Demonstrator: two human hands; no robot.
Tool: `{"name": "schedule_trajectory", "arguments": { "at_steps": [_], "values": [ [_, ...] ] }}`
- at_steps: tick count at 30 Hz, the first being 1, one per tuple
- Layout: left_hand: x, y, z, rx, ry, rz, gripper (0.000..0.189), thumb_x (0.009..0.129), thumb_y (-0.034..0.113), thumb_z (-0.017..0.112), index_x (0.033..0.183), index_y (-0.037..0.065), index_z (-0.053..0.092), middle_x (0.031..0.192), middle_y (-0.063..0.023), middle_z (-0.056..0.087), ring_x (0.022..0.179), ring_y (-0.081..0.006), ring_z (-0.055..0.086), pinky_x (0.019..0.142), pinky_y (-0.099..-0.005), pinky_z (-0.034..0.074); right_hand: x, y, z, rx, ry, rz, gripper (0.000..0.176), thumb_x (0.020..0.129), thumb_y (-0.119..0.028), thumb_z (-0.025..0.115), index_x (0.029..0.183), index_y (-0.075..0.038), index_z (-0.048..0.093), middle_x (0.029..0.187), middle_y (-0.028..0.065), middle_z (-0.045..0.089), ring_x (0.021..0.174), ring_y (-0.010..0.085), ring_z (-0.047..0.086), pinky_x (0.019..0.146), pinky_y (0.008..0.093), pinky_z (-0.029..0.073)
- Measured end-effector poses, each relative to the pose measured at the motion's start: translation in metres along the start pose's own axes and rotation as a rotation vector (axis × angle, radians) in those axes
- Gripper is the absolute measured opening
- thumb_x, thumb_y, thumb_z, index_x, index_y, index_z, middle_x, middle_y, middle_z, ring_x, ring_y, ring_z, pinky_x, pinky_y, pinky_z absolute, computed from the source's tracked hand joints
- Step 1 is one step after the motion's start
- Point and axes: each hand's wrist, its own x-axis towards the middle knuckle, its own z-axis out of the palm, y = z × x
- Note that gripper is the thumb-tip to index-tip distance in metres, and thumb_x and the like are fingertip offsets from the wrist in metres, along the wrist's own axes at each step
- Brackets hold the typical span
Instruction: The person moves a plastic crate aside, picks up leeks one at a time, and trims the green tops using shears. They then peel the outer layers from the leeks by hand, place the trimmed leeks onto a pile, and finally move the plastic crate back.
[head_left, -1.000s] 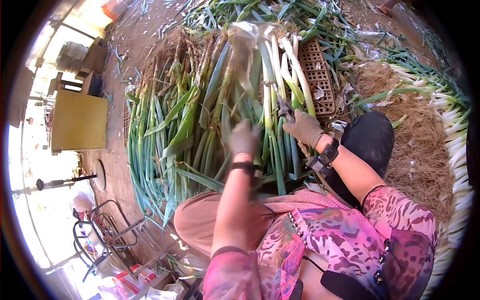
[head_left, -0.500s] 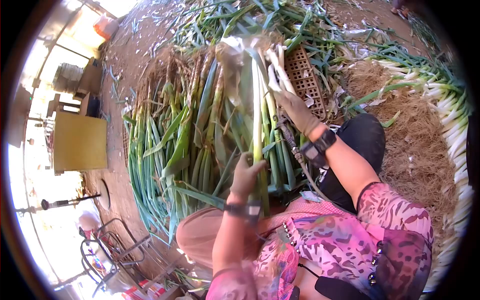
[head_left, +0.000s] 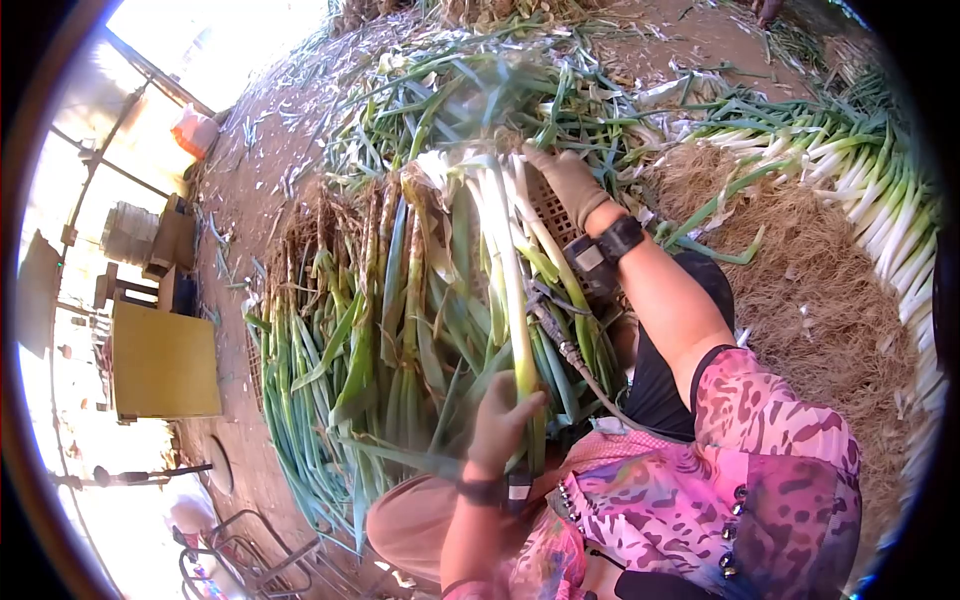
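My left hand (head_left: 500, 425), in a thin glove, is closed around the lower green part of a long green onion (head_left: 512, 285), whose white end points away from me. My gloved right hand (head_left: 568, 185) is by the root end of that onion, its fingers bent together; what they pinch, if anything, is too blurred to make out. More green onions (head_left: 370, 320) with brown roots and long leaves lie in a row to the left. Just right of the held stalk, a thin grey hose with a wrapped fitting (head_left: 560, 340) runs across other stalks.
Behind is a heap of cut leaves (head_left: 470, 90). A brown plastic crate (head_left: 548, 210) sits under the stalks. To the right lie a mat of roots (head_left: 800, 290) and a row of white-stemmed onions (head_left: 880, 220). A yellow box (head_left: 165, 360) and metal chair frame (head_left: 250, 555) stand left.
My view has tilted, so the scene sits lower. My right hand has gone from the white stalks up to the root end. My left hand keeps its grip on the green onion.
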Motion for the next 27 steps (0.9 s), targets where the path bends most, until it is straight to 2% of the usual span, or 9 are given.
{"name": "schedule_trajectory", "arguments": {
  "at_steps": [4,6,10,15,18,21,23,26,27],
  "values": [
    [-0.006,0.005,0.016,0.054,-0.042,-0.011,0.035,0.088,0.006,0.073,0.117,0.000,0.054,0.104,-0.0074,0.066,0.095,-0.0145,0.063,0.084,-0.0279,0.051,-0.024,0.032,0.043,0.032,-0.527,-0.198,0.040,0.102,-0.033,0.056,0.125,-0.001,0.059,0.105,0.0143,0.068,0.091,0.0211,0.068,0.082,0.0341,0.058],
    [-0.008,0.004,0.022,0.050,-0.061,-0.011,0.036,0.087,0.006,0.073,0.117,0.000,0.054,0.105,-0.0072,0.066,0.095,-0.0147,0.063,0.084,-0.0281,0.051,-0.045,0.004,0.056,0.898,-0.532,0.483,0.042,0.103,-0.031,0.055,0.125,0.005,0.059,0.106,0.0145,0.070,0.089,0.0200,0.069,0.080,0.0322,0.058],
    [-0.027,0.015,0.019,0.262,-0.077,-0.095,0.044,0.090,0.013,0.074,0.126,0.000,0.051,0.102,-0.0050,0.067,0.091,-0.0115,0.061,0.081,-0.0269,0.050,-0.064,-0.070,0.026,0.705,-0.397,-0.129,0.036,0.104,-0.035,0.051,0.109,-0.001,0.063,0.087,0.0047,0.067,0.070,0.0092,0.065,0.067,0.0209,0.055],
    [-0.041,0.020,-0.005,0.366,-0.155,-0.099,0.032,0.090,0.022,0.074,0.116,0.005,0.066,0.087,-0.0037,0.070,0.082,-0.0108,0.064,0.076,-0.0291,0.052,-0.061,-0.141,-0.066,1.083,-0.308,-0.385,0.036,0.106,-0.034,0.045,0.109,-0.003,0.065,0.090,0.0036,0.067,0.080,0.0113,0.063,0.071,0.0237,0.054],
    [-0.040,0.076,-0.020,0.681,-0.022,0.120,0.031,0.088,0.021,0.074,0.115,0.006,0.068,0.087,-0.0071,0.071,0.077,-0.0153,0.067,0.072,-0.0309,0.054,-0.078,-0.153,-0.130,1.062,-0.255,-0.593,0.039,0.104,-0.029,0.050,0.121,0.005,0.059,0.106,0.0158,0.068,0.095,0.0248,0.067,0.085,0.0358,0.057],
    [-0.015,0.142,-0.071,1.395,0.501,0.842,0.013,0.084,0.012,0.071,0.096,0.008,0.070,0.087,-0.0122,0.071,0.073,-0.0271,0.068,0.067,-0.0377,0.055,-0.087,-0.140,-0.176,1.182,-0.395,-0.629,0.034,0.102,-0.024,0.055,0.119,0.005,0.061,0.112,0.0171,0.066,0.099,0.0227,0.065,0.081,0.0315,0.054],
    [0.013,0.225,-0.116,1.475,0.811,1.030,0.015,0.085,0.015,0.071,0.097,0.007,0.067,0.090,-0.0131,0.069,0.083,-0.0330,0.066,0.072,-0.0419,0.053,-0.092,-0.129,-0.189,1.293,-0.478,-0.614,0.031,0.101,-0.021,0.058,0.118,0.004,0.062,0.115,0.0180,0.066,0.101,0.0212,0.063,0.079,0.0286,0.052],
    [0.041,0.344,-0.089,1.622,1.289,1.577,0.042,0.086,0.031,0.073,0.119,0.007,0.066,0.104,-0.0161,0.070,0.094,-0.0357,0.066,0.086,-0.0453,0.051,-0.081,-0.152,-0.147,1.126,0.236,-0.844,0.023,0.099,-0.016,0.060,0.114,0.001,0.065,0.107,0.0141,0.068,0.090,0.0203,0.064,0.070,0.0296,0.051],
    [0.053,0.345,-0.093,1.562,1.213,1.427,0.045,0.087,0.033,0.072,0.122,0.007,0.064,0.106,-0.0169,0.070,0.096,-0.0357,0.066,0.087,-0.0451,0.051,-0.069,-0.160,-0.135,1.025,0.551,-0.919,0.022,0.098,-0.015,0.061,0.113,0.001,0.065,0.104,0.0121,0.069,0.086,0.0199,0.064,0.069,0.0302,0.051]
  ]
}}
